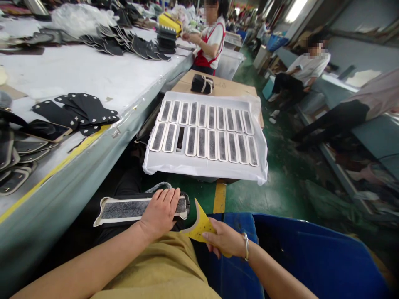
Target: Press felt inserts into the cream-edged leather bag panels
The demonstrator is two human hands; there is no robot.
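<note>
Across my lap lies a long dark piece with a cream border and a grey fuzzy strip (124, 209) along its top face. My left hand (160, 209) rests flat on its right part, fingers stretched toward the far edge, covering some of the strip. Just to the right, my right hand (222, 236) is closed around a yellow scraper (199, 226) with a curved-in edge and dark specks. The scraper points up and left, apart from the piece. A bracelet (246, 246) circles my right wrist.
Ahead, a white-covered board (199, 164) carries two rows of white-rimmed grey strips, with one gap in the near row. A long table (93, 74) with black cut parts runs along the left. A blue bin (305, 249) stands at right. A person (212, 41) works beyond the board.
</note>
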